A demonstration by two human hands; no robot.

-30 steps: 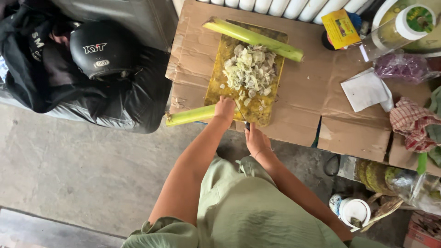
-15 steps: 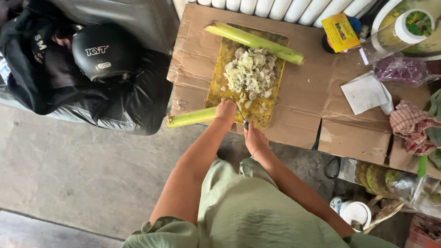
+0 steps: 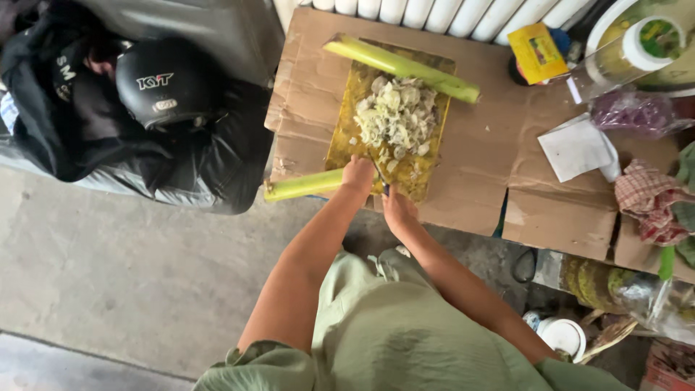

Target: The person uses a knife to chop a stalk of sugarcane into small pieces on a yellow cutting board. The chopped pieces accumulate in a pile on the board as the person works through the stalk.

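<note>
A yellow cutting board (image 3: 346, 123) lies on a cardboard-covered table (image 3: 478, 159), with a heap of pale chopped slices (image 3: 397, 116) on it. My left hand (image 3: 357, 174) presses a long green stalk (image 3: 302, 185) against the board's near edge. Close to its right, my right hand (image 3: 397, 210) grips a knife (image 3: 382, 181) whose blade points onto the board next to my left fingers. A second green stalk (image 3: 402, 67) rests diagonally across the board's far end.
A black helmet (image 3: 161, 83) sits on dark bags at the left. Right of the board are a yellow box (image 3: 537, 52), a white paper (image 3: 577, 147), a purple bag (image 3: 631, 112), a checked cloth (image 3: 650, 199) and a clear jar (image 3: 626, 54). A white tub (image 3: 563, 336) stands on the floor.
Both hands stay at the board's near edge with only slight shifts. The stalk and the heap of slices look unchanged.
</note>
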